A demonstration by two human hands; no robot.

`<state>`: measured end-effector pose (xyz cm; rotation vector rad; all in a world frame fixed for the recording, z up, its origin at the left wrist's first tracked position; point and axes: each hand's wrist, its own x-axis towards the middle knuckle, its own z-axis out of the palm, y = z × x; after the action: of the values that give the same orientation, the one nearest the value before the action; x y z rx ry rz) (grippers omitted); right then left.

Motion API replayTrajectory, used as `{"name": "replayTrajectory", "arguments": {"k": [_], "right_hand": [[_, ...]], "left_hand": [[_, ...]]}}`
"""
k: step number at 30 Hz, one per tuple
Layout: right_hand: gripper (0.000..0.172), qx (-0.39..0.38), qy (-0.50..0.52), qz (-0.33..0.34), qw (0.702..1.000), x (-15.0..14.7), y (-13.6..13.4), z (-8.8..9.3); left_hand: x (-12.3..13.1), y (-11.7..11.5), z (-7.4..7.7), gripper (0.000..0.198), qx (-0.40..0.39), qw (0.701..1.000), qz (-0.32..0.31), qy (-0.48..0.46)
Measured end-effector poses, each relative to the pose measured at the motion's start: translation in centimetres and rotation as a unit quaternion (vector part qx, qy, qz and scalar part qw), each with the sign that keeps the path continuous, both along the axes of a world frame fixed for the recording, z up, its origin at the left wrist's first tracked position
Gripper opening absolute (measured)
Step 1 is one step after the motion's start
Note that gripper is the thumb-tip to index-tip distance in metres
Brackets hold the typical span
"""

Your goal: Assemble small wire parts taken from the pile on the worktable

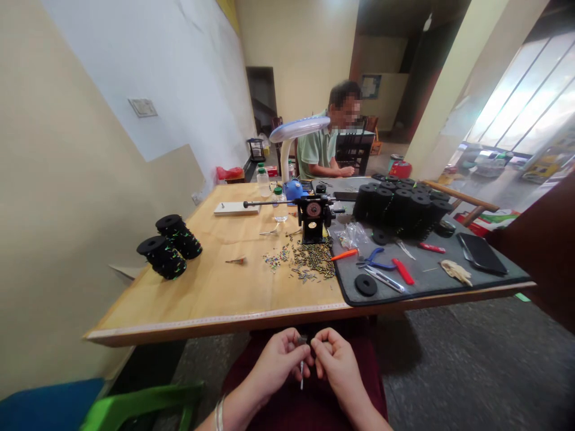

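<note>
Both of my hands are together over my lap, below the near edge of the wooden table (pixel 215 299). My left hand (pixel 277 358) and my right hand (pixel 335 359) are closed in a pinch on one small metal piece (pixel 302 359) held between them; a thin pin hangs down from it. I cannot make out what the piece is. On the table in front lies a heap of small metal parts (pixel 309 263) beside a black hand-crank winding tool (pixel 313 218).
Two stacks of black spools (pixel 169 245) lie at the table's left. A dark mat (pixel 426 272) on the right holds pliers, red-handled tools, a black disc and a block of black spools (pixel 402 209). A desk lamp (pixel 299 129) stands behind. A person sits at the far end.
</note>
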<state>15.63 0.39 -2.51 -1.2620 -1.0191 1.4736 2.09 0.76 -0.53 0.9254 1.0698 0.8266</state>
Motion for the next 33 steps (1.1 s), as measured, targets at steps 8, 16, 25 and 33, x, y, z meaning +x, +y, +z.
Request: {"name": "replayTrajectory", "arguments": {"k": [8, 16, 25, 33], "right_hand": [[0.046, 0.013, 0.018, 0.002, 1.0, -0.1, -0.1, 0.4], [0.044, 0.005, 0.032, 0.03, 0.999, -0.2, 0.1, -0.1], [0.041, 0.042, 0.008, 0.024, 0.999, -0.4, -0.2, -0.7], [0.044, 0.038, 0.01, 0.015, 0.999, -0.1, -0.1, -0.3]], "left_hand": [[0.1, -0.1, -0.4, 0.03, 0.049, 0.998, -0.006, 0.04], [-0.1, -0.3, -0.6, 0.03, 0.06, 0.997, -0.029, 0.028], [0.2, -0.2, -0.8, 0.031, 0.046, 0.999, 0.005, 0.024], [-0.3, -0.2, 0.1, 0.02, -0.087, 0.99, 0.029, -0.107]]}}
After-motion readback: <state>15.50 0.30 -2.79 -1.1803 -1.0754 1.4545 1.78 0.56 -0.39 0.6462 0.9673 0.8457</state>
